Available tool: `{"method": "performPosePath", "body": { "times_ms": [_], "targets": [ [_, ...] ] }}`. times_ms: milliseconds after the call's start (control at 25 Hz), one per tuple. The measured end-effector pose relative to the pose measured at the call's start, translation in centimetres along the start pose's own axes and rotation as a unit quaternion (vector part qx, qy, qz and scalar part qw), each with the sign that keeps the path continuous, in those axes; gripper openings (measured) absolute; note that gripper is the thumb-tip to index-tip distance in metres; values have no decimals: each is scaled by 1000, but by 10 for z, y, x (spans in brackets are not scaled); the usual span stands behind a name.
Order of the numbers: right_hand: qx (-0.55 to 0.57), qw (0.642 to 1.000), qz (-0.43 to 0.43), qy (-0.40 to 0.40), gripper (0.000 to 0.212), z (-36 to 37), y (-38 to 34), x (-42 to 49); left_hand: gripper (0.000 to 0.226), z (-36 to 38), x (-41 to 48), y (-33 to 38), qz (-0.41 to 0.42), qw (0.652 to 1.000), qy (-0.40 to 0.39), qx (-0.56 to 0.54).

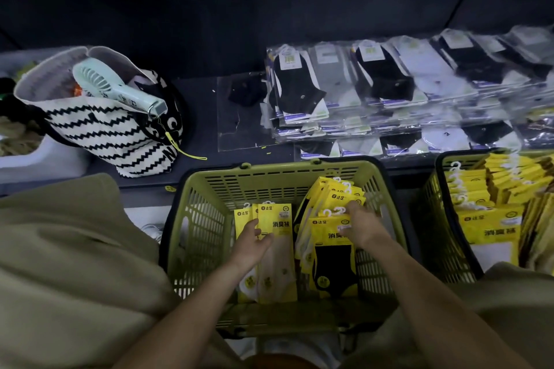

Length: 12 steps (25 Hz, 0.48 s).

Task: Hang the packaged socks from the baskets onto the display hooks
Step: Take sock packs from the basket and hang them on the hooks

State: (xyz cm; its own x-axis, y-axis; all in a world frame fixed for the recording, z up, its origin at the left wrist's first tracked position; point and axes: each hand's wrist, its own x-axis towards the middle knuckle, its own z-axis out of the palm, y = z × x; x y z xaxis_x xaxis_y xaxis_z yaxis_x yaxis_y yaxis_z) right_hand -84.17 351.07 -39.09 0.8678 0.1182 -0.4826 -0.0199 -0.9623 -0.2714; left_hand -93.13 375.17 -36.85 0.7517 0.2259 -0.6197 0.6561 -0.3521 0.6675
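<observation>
Grips a pale-sock pack (pixel 277 263) with the left hand (pixel 251 241) inside the green basket (pixel 269 172); pinches the top of a black-sock pack (pixel 334 266) with the right hand (pixel 358 223). Looks down on a second basket (pixel 433 207) of yellow packs at right.

Green basket (pixel 207 177), yellow sock packs (pixel 277 219), black-white zigzag bag (pixel 99 126), seemingly mint fan (pixel 117 87).
</observation>
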Motion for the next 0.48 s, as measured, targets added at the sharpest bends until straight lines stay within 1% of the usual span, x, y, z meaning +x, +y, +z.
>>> {"method": "performPosePath", "body": {
  "times_ms": [80, 200, 320, 400, 480],
  "targets": [
    [67, 997, 16, -24, 46, -4, -1, -4, 62, 0, -1, -2, -5, 1000, -5, 1],
    [101, 994, -13, -41, 44, -22, -8, -5, 58, 0, -3, 0, 0, 1000, -22, 6],
    [124, 987, -82, -62, 44, -46, -28, -11, 63, 3, -8, 13, 28, 998, -61, -3],
    [146, 976, -141, -75, 39, -60, -46, -20, 65, 5, -12, 26, 52, 994, -91, -28],
    [204, 955, -195, -91, 31, -73, -63, -30, 54, 3, -16, 42, 81, 990, -98, -61]
  ]
}}
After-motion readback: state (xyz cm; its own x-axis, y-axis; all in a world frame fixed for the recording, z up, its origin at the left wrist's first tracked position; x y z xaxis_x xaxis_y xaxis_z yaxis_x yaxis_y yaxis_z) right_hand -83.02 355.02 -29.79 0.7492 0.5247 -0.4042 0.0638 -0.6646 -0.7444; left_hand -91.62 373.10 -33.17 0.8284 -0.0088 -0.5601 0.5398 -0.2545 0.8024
